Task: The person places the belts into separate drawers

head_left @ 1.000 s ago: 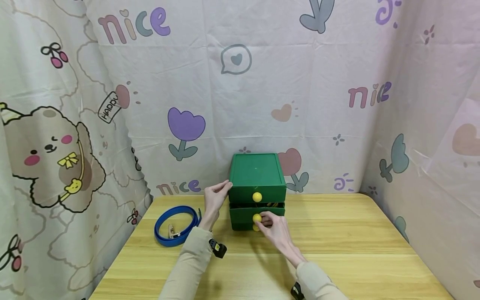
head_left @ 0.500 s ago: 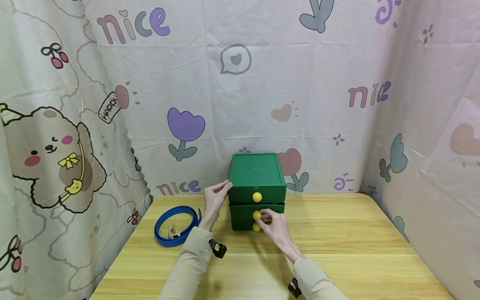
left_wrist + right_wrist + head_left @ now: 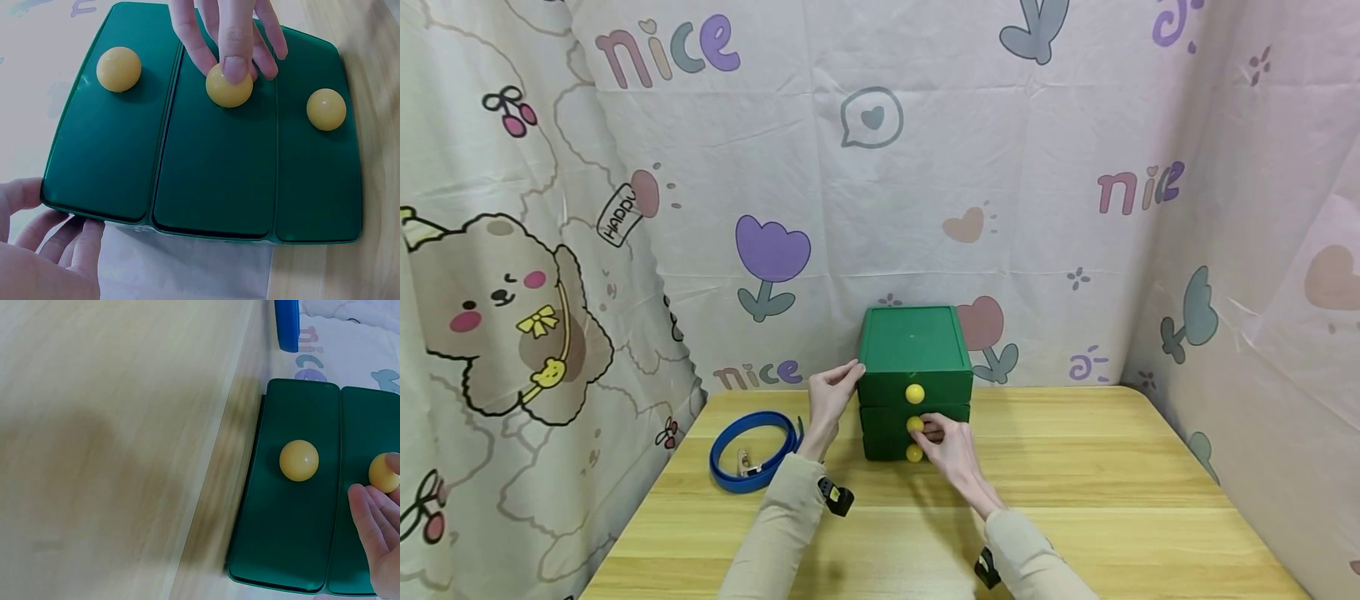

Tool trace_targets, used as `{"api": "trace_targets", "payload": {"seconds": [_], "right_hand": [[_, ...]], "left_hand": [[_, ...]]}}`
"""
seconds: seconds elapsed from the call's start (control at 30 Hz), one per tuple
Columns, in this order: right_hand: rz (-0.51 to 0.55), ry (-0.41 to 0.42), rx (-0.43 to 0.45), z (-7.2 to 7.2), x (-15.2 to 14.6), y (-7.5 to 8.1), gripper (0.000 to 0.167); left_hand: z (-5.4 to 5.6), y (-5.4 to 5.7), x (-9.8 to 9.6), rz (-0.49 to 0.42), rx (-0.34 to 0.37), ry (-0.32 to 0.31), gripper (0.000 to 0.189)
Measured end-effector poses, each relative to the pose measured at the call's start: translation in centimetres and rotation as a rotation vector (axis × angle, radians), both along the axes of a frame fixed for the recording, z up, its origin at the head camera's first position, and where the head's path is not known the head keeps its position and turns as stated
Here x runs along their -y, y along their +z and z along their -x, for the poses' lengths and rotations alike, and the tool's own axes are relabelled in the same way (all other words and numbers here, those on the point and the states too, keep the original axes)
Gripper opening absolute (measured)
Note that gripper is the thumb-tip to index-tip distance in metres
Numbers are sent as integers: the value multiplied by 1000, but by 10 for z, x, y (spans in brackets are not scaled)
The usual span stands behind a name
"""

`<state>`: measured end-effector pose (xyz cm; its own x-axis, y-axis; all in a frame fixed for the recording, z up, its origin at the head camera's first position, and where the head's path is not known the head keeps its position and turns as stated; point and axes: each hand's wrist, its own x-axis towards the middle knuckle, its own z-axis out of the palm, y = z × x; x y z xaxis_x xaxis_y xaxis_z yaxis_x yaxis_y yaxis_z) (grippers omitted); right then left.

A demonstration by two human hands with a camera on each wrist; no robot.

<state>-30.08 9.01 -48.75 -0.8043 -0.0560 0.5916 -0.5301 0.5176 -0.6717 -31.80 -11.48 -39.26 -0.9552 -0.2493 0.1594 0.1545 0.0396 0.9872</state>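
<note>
A green drawer cabinet (image 3: 913,337) with three stacked drawers stands on the table, each drawer bearing a round yellow knob. My right hand (image 3: 953,457) pinches the middle knob (image 3: 229,94) between thumb and fingers. That middle drawer (image 3: 212,169) sits flush with the other fronts. With my left hand (image 3: 829,404) I grip the cabinet's upper left front corner, the thumb at the top edge and the fingers along the side. The top knob (image 3: 119,69) and the bottom knob (image 3: 299,460) are untouched. What lies inside the drawers is hidden.
A coiled blue belt (image 3: 721,450) with a metal buckle lies on the wooden table (image 3: 1112,500), left of the cabinet and beside my left forearm. Behind the table hangs a printed cloth (image 3: 880,200), which also covers both sides.
The middle drawer has slid back into the cabinet, and the gap above it has closed. My right hand moved away from me with the knob. My left hand stayed at the corner.
</note>
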Motion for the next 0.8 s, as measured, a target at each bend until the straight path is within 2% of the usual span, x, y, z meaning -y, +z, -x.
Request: {"api": "trace_targets", "payload": {"seconds": [0.27, 0.63, 0.8], "right_hand": [[-22, -4, -13, 3, 0, 0, 16], [-37, 0, 26, 2, -2, 2, 16], [-27, 14, 47, -2, -5, 6, 18]], "left_hand": [[0, 1, 0, -4, 2, -9, 32], [1, 0, 0, -8, 2, -5, 32], [-1, -3, -1, 15, -25, -6, 34]]}}
